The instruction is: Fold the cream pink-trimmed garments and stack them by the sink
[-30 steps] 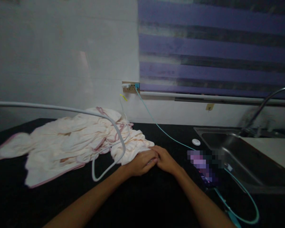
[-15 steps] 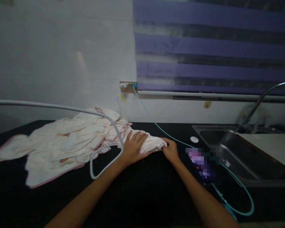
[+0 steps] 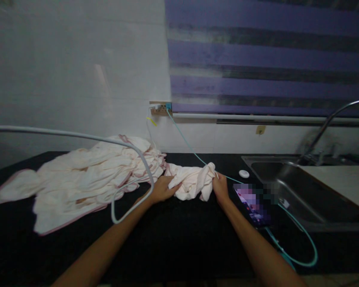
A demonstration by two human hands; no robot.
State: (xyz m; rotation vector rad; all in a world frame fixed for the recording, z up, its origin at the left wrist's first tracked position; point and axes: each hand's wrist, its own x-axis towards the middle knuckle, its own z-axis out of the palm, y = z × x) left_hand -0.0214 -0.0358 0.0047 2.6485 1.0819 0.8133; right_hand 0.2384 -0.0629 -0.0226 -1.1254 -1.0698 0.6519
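Note:
A small cream cloth (image 3: 192,181) lies bunched on the black counter (image 3: 179,235), pinched from both sides. My left hand (image 3: 162,189) grips its left edge and my right hand (image 3: 219,185) grips its right corner, lifting it slightly. To the left lies a pile of cream cloths with pink trim (image 3: 86,179). A grey cable (image 3: 131,199) arcs over that pile and loops down next to my left wrist.
A phone (image 3: 253,205) lies right of my right hand, with a teal cable (image 3: 299,239) running from it to the wall socket (image 3: 160,108). A steel sink (image 3: 305,191) with a faucet (image 3: 332,123) is at the right. A small white disc (image 3: 244,173) sits near the sink.
My hands went from resting together on the counter to the cloth's edge. They have now pulled one small cloth away from the pile and bunched it between them.

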